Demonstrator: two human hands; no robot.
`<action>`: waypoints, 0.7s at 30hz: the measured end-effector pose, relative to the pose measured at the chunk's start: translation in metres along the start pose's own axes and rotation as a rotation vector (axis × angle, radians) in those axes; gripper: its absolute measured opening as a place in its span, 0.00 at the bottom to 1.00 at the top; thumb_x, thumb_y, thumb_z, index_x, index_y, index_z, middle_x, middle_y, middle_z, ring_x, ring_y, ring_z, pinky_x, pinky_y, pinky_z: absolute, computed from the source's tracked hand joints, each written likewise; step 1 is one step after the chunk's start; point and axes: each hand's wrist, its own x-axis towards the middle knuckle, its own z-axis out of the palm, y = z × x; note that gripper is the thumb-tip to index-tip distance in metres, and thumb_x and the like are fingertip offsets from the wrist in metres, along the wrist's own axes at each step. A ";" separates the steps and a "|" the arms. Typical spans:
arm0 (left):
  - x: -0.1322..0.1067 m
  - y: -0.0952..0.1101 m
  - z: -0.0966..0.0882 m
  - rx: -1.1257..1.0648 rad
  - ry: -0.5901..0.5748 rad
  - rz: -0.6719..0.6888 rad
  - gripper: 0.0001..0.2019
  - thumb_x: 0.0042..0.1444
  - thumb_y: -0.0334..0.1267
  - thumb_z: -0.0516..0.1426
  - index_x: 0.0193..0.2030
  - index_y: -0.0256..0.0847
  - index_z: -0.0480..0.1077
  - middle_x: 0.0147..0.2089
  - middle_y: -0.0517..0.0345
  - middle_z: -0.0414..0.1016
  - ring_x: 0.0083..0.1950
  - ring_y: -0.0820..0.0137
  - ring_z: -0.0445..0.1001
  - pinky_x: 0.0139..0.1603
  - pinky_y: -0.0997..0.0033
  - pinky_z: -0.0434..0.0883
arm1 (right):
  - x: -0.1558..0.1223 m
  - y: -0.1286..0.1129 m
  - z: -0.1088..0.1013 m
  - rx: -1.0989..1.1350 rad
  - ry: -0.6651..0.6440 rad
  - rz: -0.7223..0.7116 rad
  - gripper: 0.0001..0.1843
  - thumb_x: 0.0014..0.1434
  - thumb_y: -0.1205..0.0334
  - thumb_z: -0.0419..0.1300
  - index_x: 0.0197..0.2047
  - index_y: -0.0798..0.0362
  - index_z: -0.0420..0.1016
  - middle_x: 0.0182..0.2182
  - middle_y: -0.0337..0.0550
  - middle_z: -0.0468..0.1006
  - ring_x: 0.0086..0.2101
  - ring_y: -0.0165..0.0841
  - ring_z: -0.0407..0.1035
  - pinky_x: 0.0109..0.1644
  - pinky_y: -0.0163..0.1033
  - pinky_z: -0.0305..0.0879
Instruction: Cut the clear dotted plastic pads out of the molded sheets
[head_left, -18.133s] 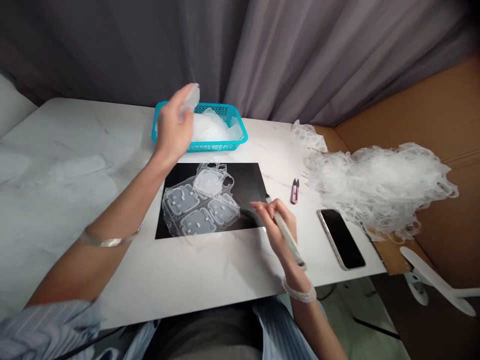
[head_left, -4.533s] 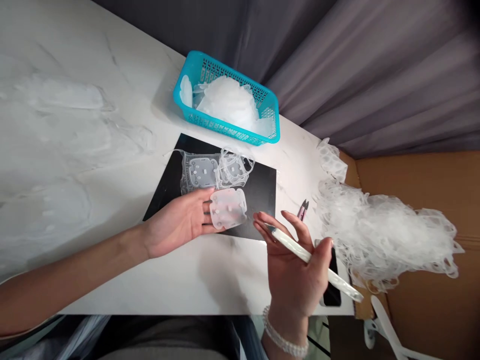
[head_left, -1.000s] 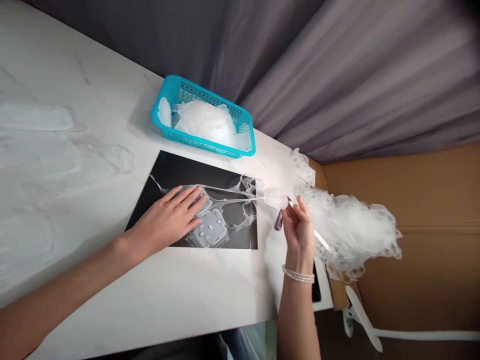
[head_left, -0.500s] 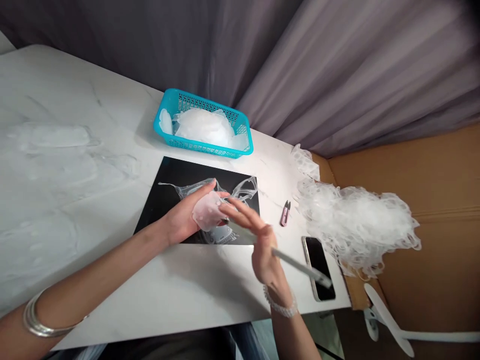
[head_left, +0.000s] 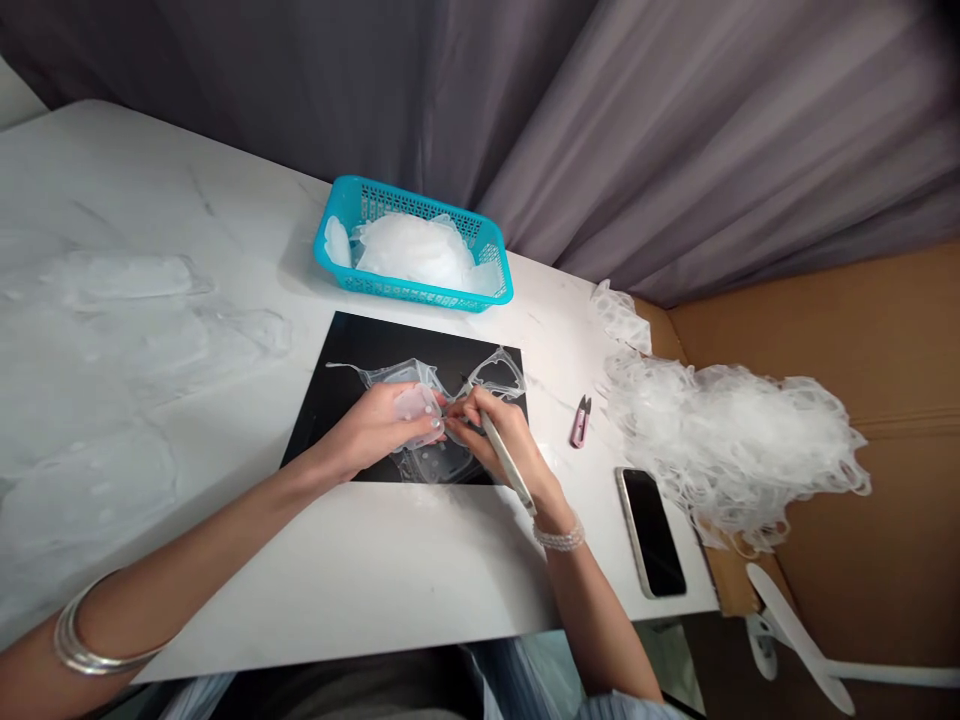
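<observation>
My left hand [head_left: 367,430] is closed on a small translucent frosted piece [head_left: 414,403], its thumb lying across the near side. Against the right edge of that piece, my right hand [head_left: 514,440] grips a slim pale-handled tool [head_left: 508,468] like a pen; its tip is hidden among my fingers. Both hands are over a black mat [head_left: 405,338]. Beneath them lies a clear moulded sheet [head_left: 442,462] with rounded shapes in it. A clear cut-out frame [head_left: 501,372] rests at the mat's right side, just beyond my right hand.
Behind the mat, a blue basket [head_left: 420,295] holds a heap of white translucent pieces [head_left: 416,248]. Pink snips [head_left: 580,424] and a phone [head_left: 654,535] lie at right, beside piled clear trimmings [head_left: 735,440] against cardboard [head_left: 847,350]. Translucent sheets [head_left: 135,340] cover the table's left.
My right hand has turned over from its spread, palm-side pose and now grips the tool pen-fashion. The tool's handle swung from pointing right to along my wrist. My left thumb has come over the piece.
</observation>
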 end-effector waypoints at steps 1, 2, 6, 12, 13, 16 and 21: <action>-0.001 0.001 0.001 0.035 0.005 0.007 0.13 0.53 0.39 0.65 0.45 0.37 0.76 0.36 0.53 0.81 0.40 0.63 0.82 0.46 0.64 0.76 | 0.000 0.000 0.002 -0.042 0.006 -0.012 0.13 0.62 0.66 0.55 0.30 0.48 0.53 0.29 0.35 0.72 0.30 0.30 0.66 0.37 0.36 0.64; -0.002 0.002 0.002 0.068 0.001 0.018 0.12 0.54 0.38 0.65 0.45 0.38 0.76 0.36 0.54 0.80 0.40 0.62 0.82 0.46 0.63 0.76 | 0.000 0.001 0.004 -0.086 0.025 -0.020 0.13 0.61 0.67 0.55 0.29 0.48 0.53 0.28 0.34 0.70 0.29 0.30 0.63 0.36 0.35 0.63; -0.009 0.011 0.006 0.050 -0.112 0.083 0.15 0.57 0.38 0.63 0.51 0.42 0.73 0.35 0.59 0.79 0.39 0.64 0.81 0.46 0.63 0.77 | 0.003 0.009 0.006 -0.202 0.171 0.008 0.13 0.60 0.70 0.52 0.28 0.48 0.53 0.24 0.34 0.62 0.27 0.31 0.57 0.32 0.36 0.56; -0.019 0.019 0.003 -0.155 -0.056 0.126 0.17 0.59 0.44 0.64 0.53 0.42 0.72 0.43 0.52 0.82 0.46 0.62 0.81 0.51 0.61 0.75 | 0.000 0.010 -0.018 -0.234 0.579 0.101 0.15 0.62 0.63 0.56 0.29 0.47 0.52 0.30 0.38 0.74 0.34 0.34 0.70 0.37 0.38 0.61; -0.019 0.020 0.003 -0.182 -0.044 0.117 0.16 0.59 0.44 0.64 0.50 0.41 0.74 0.44 0.51 0.81 0.46 0.62 0.80 0.50 0.61 0.75 | -0.003 0.004 -0.020 -0.221 0.615 0.104 0.15 0.62 0.63 0.57 0.29 0.47 0.52 0.32 0.40 0.75 0.38 0.37 0.73 0.39 0.39 0.63; -0.022 0.023 0.003 -0.270 -0.026 0.092 0.12 0.58 0.43 0.65 0.45 0.40 0.77 0.43 0.54 0.80 0.44 0.65 0.79 0.47 0.66 0.75 | -0.013 -0.024 -0.015 -0.060 0.608 0.156 0.18 0.63 0.61 0.59 0.29 0.47 0.51 0.33 0.42 0.79 0.44 0.41 0.76 0.41 0.41 0.65; -0.026 0.025 0.005 -0.390 -0.023 0.069 0.08 0.57 0.40 0.66 0.43 0.42 0.77 0.38 0.58 0.79 0.39 0.72 0.78 0.41 0.75 0.73 | -0.022 -0.066 0.010 0.328 0.454 0.210 0.24 0.59 0.60 0.66 0.27 0.47 0.51 0.37 0.43 0.84 0.37 0.37 0.78 0.38 0.42 0.69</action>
